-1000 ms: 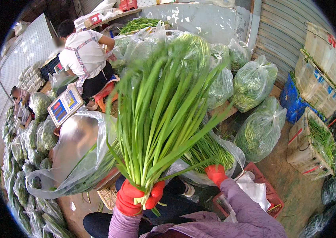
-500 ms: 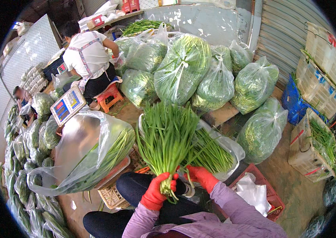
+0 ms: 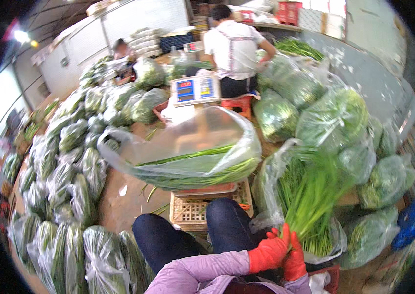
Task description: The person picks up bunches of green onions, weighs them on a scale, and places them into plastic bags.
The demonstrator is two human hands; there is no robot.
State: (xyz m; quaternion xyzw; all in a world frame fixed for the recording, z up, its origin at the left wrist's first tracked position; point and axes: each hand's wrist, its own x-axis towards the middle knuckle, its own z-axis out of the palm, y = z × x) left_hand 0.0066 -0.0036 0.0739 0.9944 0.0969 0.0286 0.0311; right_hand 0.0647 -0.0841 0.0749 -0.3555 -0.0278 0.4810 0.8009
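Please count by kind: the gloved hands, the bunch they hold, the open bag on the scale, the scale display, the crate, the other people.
Red-gloved hands: 2, left hand and right hand
bunch of green stalks: 1
open clear bag: 1
scale display: 1
plastic crate: 1
Other people: 2
Total: 8

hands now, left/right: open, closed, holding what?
Left hand, red glove: closed on the stem end of the bunch of long green chives.
Right hand, red glove: closed on the same bunch, touching the left.

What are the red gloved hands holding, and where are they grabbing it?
Both hands, the left hand and the right hand, grip a bunch of green chives at its bottom stem end.
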